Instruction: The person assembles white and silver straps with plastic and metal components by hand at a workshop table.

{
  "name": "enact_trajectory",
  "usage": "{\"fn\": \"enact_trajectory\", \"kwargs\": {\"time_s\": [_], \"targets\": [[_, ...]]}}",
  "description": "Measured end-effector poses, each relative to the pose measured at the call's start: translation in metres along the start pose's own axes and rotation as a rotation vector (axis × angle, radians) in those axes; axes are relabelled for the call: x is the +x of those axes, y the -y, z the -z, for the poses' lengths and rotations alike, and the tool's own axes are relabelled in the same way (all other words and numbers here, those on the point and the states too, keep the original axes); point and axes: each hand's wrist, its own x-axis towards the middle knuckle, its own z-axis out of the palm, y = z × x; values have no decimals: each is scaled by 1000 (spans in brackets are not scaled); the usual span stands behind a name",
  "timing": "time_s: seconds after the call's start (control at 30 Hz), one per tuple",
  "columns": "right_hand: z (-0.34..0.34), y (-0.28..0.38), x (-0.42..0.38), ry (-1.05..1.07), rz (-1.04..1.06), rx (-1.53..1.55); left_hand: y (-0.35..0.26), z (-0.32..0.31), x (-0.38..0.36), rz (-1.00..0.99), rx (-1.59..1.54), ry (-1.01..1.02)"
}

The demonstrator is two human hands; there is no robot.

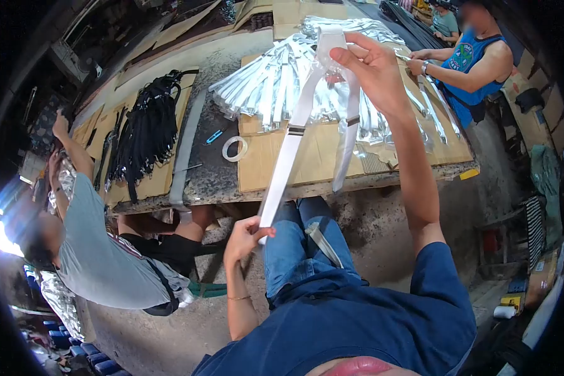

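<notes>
A white two-legged strap [282, 172] with dark sliders hangs in front of me, in what looks like clear plastic. My right hand [375, 69] pinches it by the square patch at the top, where the legs join. Lower down, my left hand [244, 239] closes on the end of the longer leg. The shorter leg hangs free over the table edge. Behind my right hand, a fanned pile of white straps [279, 81] in shiny plastic lies on cardboard. A loose pale strap [323, 244] rests on my lap.
A tape roll [235, 149] and a blue cutter [214, 137] lie on the table [213, 178]. Black straps [149, 125] are heaped to the left. One person [116, 241] sits at left; another in blue [476, 59] works at the far right, with a further person behind.
</notes>
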Motion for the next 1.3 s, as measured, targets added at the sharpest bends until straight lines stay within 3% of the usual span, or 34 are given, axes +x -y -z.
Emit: {"fn": "enact_trajectory", "kwargs": {"time_s": [0.03,0.1,0.23,0.3,0.37,0.43,0.53,0.67,0.83,1.17,1.3], "targets": [[2,0,3,2,3,-2,4,15,-2,113,156,2],[8,-4,9,51,-23,-36,4,48,-5,147,199,36],[-3,-4,11,69,-28,75,-97,55,22,-251,332,-160],[-11,-3,13,171,-93,216,-156,26,51,-491,256,-263],[-22,-2,14,175,-154,278,-214,-11,65,-561,297,-296],[-31,4,11,146,-229,357,-243,-37,86,-796,442,-297],[-32,6,11,130,-244,286,-253,-46,113,-674,188,-189],[-21,10,10,150,-210,193,-248,-49,117,-662,68,-194],[-19,16,5,171,-113,-68,-247,-46,108,-663,53,-136],[-29,16,3,172,-170,-84,-253,-43,102,-606,79,-116],[-31,10,3,138,-58,-141,-252,-41,109,-615,106,-142]]}}
